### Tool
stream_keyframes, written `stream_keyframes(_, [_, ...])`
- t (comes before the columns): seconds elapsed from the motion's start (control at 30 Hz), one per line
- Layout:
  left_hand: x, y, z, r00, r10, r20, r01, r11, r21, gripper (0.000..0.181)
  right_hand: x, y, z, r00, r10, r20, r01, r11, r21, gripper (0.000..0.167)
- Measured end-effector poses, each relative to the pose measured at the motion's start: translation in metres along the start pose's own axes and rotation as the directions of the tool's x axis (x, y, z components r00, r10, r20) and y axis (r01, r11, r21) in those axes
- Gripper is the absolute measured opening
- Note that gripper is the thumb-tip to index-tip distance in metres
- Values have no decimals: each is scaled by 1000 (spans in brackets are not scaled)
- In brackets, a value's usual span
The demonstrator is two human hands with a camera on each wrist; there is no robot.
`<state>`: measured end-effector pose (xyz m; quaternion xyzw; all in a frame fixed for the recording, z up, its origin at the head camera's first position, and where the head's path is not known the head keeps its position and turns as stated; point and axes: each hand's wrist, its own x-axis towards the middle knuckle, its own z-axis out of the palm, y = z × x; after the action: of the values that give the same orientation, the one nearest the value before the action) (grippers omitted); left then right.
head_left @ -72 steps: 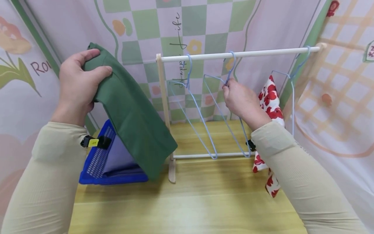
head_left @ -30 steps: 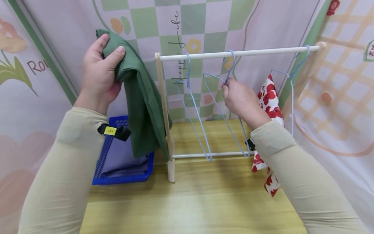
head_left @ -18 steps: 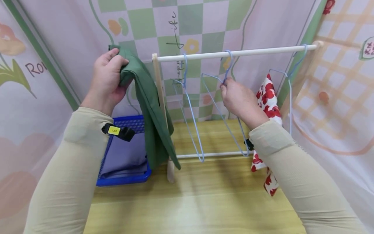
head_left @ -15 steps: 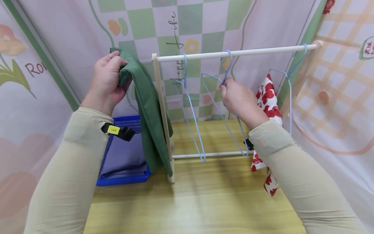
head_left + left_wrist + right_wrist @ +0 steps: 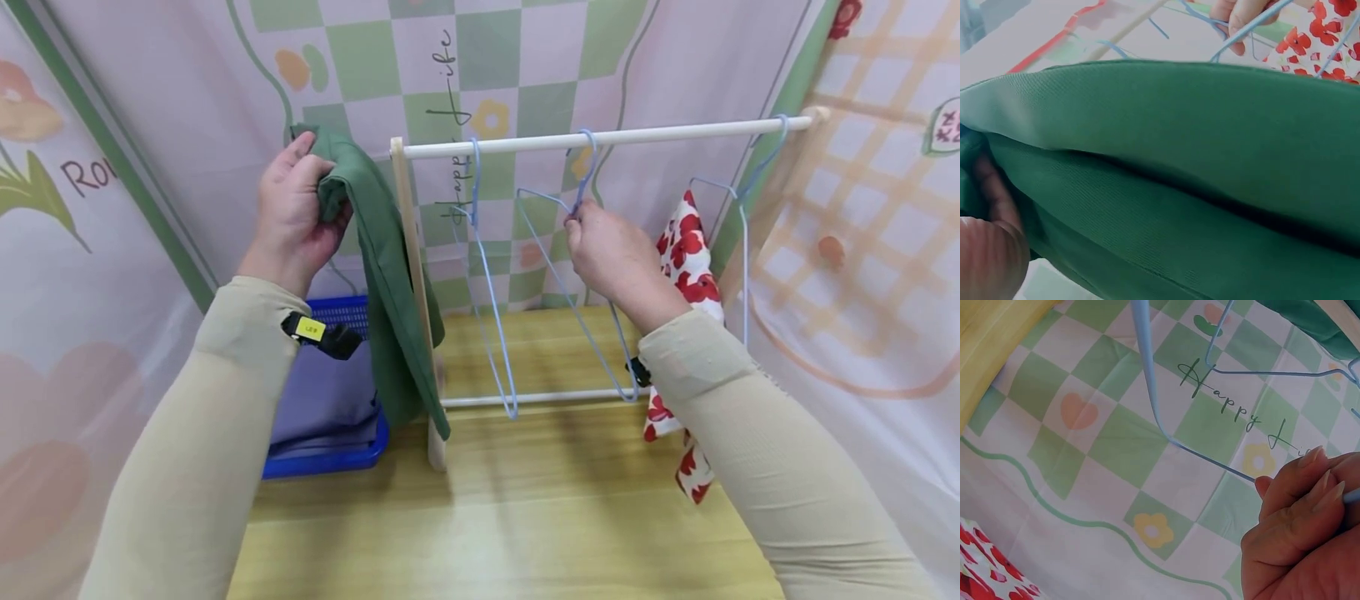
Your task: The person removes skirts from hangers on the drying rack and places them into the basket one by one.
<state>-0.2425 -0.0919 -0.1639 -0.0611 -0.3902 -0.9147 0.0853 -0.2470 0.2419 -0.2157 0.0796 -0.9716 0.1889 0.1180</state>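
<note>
Cloth (image 5: 392, 275), green — pinched in left hand (image 5: 296, 204) by left edge of rack (image 5: 517, 144), best kept unsnagged; hanger (image 5: 1144, 347) — gripped in right hand (image 5: 611, 250).

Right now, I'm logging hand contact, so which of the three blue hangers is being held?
The middle hanger, held below its hook by the right hand; no hand holds the leftmost or rightmost.

Carries the green cloth (image 5: 393, 317) farther right with the left hand (image 5: 296, 208), right up to the rack's left post (image 5: 405, 192); hangs it steeper and more bunched. Bares the right end of the blue basket (image 5: 322, 462), hiding its left side behind the sleeve (image 5: 217, 392). Shows the leftmost hanger (image 5: 474, 218) swung, lower corner farther left.
</note>
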Motion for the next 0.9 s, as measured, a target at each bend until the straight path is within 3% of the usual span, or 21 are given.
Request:
stream_keyframes(0.23, [9, -4, -22, 998, 62, -28, -64, 994, -90, 84, 0, -1, 0, 1000, -4, 6, 4, 1000, 4, 41])
stream_keyframes(0.4, [11, 0, -46, 998, 56, -24, -59, 987, -150, 89, 0, -1, 0, 1000, 0, 11, 0, 1000, 2, 42])
stream_keyframes(0.57, [11, 10, -72, 999, 36, -38, -40, 993, -112, 89, 0, -2, 0, 1000, 5, 16, -5, 1000, -1, 42])
stream_keyframes(0.9, [2, 42, -129, 984, -25, -174, 20, 999, -32, 85, 0, -4, 0, 999, 17, 28, -17, 1000, -4, 43])
